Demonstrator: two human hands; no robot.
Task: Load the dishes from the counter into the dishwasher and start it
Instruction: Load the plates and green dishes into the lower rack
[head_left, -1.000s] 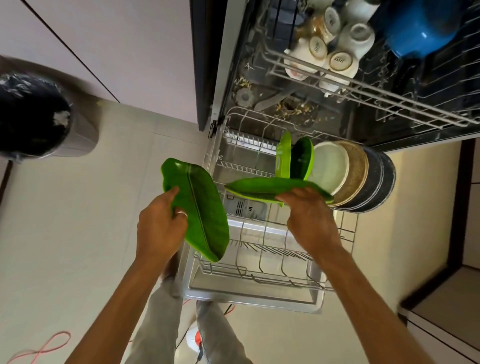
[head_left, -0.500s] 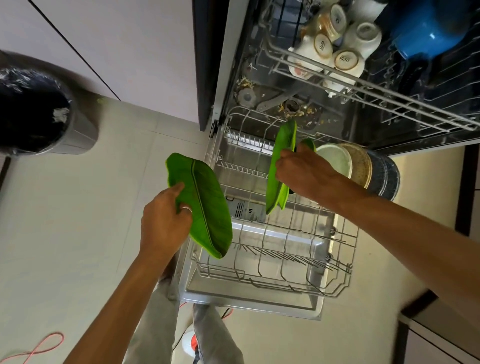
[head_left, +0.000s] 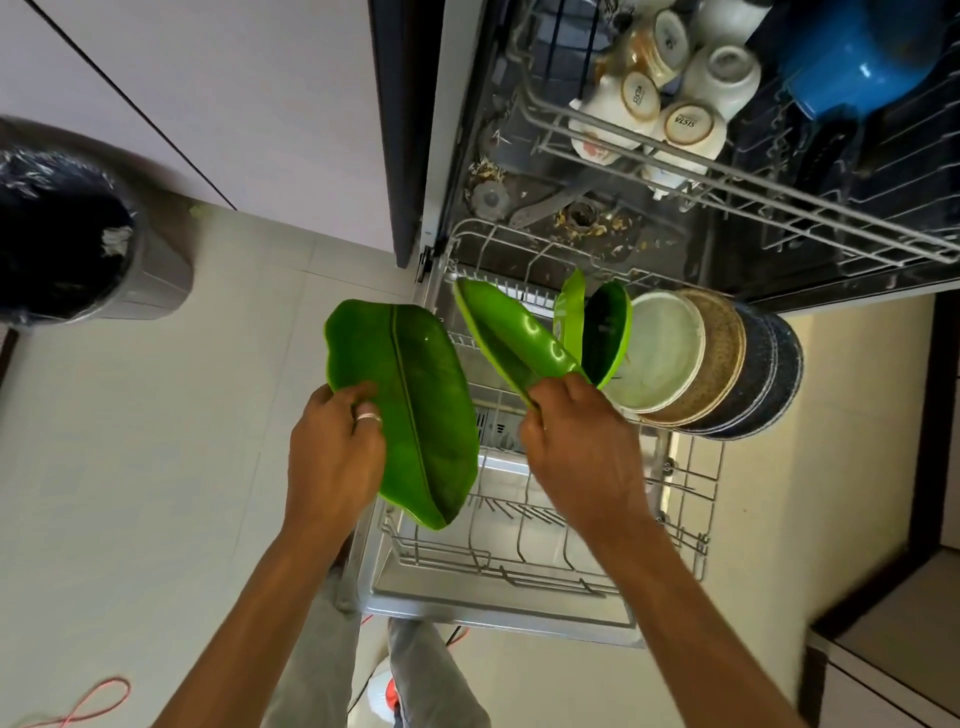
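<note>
Partly loaded. Standing on edge at the far right corner of the pulled-out grey wire lower rack (head_left: 545, 564): a round green plastic bowl (head_left: 608, 332), a white round plate (head_left: 662, 353), a brown speckled plate (head_left: 722, 358) and dark speckled plates (head_left: 771, 374). Up in the wire upper rack (head_left: 779, 187): white ceramic cups (head_left: 719, 78) and a blue pot (head_left: 852, 57).

Not yet racked: two platters. Left hand (head_left: 332, 457) curled round the near left rim of a broad green leaf-shaped plastic platter (head_left: 415, 405), out over the rack's left edge. Right hand (head_left: 582, 447) pinching the near tip of a second green leaf-shaped platter (head_left: 511, 338), tilted, just beside the green bowl.

Counter out of view, so remaining dishes unknown. Left to do: slide the racks in, shut the door, start.

Probable room: bare tines across the rack's near half and left side. Tighter at the far edge, under the upper rack's overhang.
</note>
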